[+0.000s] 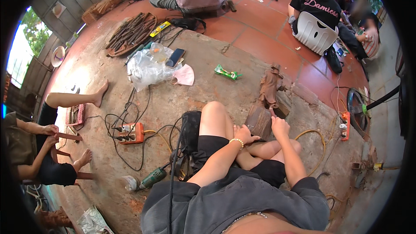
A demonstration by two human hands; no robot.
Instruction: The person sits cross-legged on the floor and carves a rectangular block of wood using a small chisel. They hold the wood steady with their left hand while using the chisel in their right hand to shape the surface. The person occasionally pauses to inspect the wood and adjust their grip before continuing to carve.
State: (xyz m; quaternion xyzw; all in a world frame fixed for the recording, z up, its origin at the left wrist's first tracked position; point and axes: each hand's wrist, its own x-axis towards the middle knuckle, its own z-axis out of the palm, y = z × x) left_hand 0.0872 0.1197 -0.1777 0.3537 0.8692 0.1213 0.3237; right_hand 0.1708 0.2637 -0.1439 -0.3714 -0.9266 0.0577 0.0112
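Between my bent legs and the carved wood piece stands a brown wooden block (pixel 258 120). My left hand (pixel 245 134), with a beaded bracelet at its wrist, is closed at the block's near left side. What it grips is too small to make out. At the block's right edge, my right hand (pixel 280 127) has its fingers closed round a thin reddish-brown piece (pixel 272 112) that juts up from them. Just beyond, the ridged brown wood carving (pixel 271 87) leans on another block (pixel 283 105).
An orange power strip (pixel 131 133), cords and a green power tool (pixel 153 177) lie to my left. Ahead are a green packet (pixel 227 73), plastic bags (pixel 149 67), a phone (pixel 175 58) and a basket of sticks (pixel 132 34). A fan (pixel 359 110) stands right; people sit around.
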